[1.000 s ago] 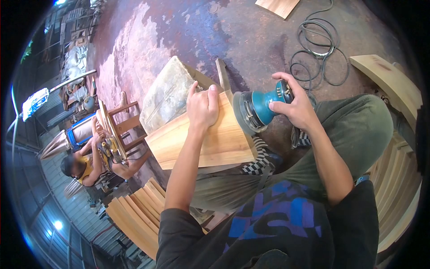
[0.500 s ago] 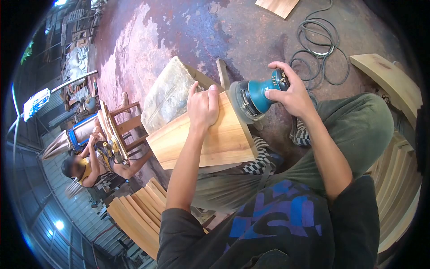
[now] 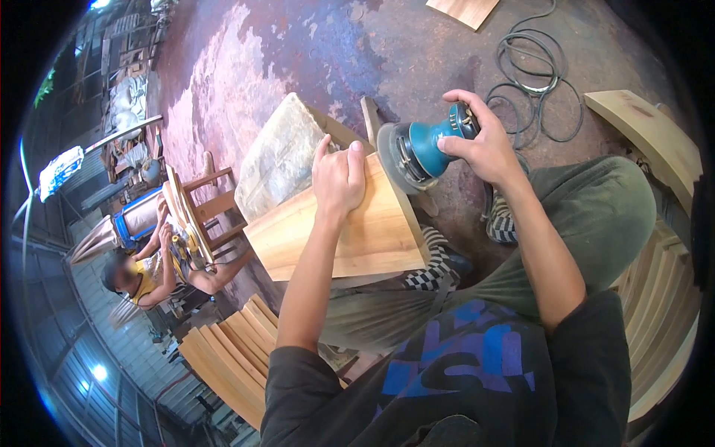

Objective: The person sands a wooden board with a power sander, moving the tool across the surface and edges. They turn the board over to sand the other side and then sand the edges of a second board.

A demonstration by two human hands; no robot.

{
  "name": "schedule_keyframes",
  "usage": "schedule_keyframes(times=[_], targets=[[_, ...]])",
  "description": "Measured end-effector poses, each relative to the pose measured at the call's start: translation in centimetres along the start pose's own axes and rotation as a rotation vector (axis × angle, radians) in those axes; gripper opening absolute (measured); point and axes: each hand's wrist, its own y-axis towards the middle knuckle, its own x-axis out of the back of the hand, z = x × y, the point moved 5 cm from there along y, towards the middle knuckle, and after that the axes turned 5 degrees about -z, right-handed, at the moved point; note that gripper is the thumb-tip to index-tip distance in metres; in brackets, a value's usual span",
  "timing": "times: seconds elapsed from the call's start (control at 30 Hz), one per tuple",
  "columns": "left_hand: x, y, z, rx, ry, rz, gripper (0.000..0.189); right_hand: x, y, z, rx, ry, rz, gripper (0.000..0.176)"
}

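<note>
A teal random orbital sander (image 3: 432,149) is in my right hand (image 3: 488,145), which is closed round its body. The sander is tipped on its side, its round pad facing the end edge of a pale wooden board (image 3: 383,231). Pad and edge appear to touch. My left hand (image 3: 339,179) presses on the board's top face near its far side, fingers curled at that edge and partly hidden. Under and behind the board stands a block wrapped in dusty, cloudy plastic (image 3: 275,153).
A coiled cable (image 3: 532,82) lies on the worn floor at the upper right. Curved wooden pieces (image 3: 223,350) are stacked at lower left, with more (image 3: 659,298) at right. Another curved plank (image 3: 640,134) lies upper right. A co-worker (image 3: 149,276) sits at left by a wooden stand.
The sander has shifted slightly up and left along the board's end edge, my right hand with it. My left hand and the board stay put. The co-worker's arms have moved.
</note>
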Motion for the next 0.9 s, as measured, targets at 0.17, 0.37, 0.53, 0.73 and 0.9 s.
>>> schedule_keyframes(times=[0.17, 0.37, 0.53, 0.73, 0.9], targets=[[0.0, 0.1, 0.0, -0.004, 0.007, 0.002, 0.06, 0.1, -0.1, 0.5, -0.047, -0.008, 0.026, 0.071], [0.0, 0.3, 0.0, -0.023, 0.003, -0.018, 0.059, 0.0, 0.0, 0.5, 0.019, -0.015, 0.008, 0.071], [-0.1, 0.1, 0.1, 0.006, -0.006, 0.007, 0.059, 0.0, 0.1, 0.0, 0.054, -0.006, -0.01, 0.071], [0.0, 0.1, -0.1, 0.019, -0.014, 0.024, 0.06, -0.1, -0.2, 0.2, -0.016, 0.014, 0.022, 0.071], [-0.1, 0.1, 0.1, -0.003, -0.009, -0.006, 0.06, -0.1, 0.3, -0.5, -0.004, 0.004, -0.002, 0.072]])
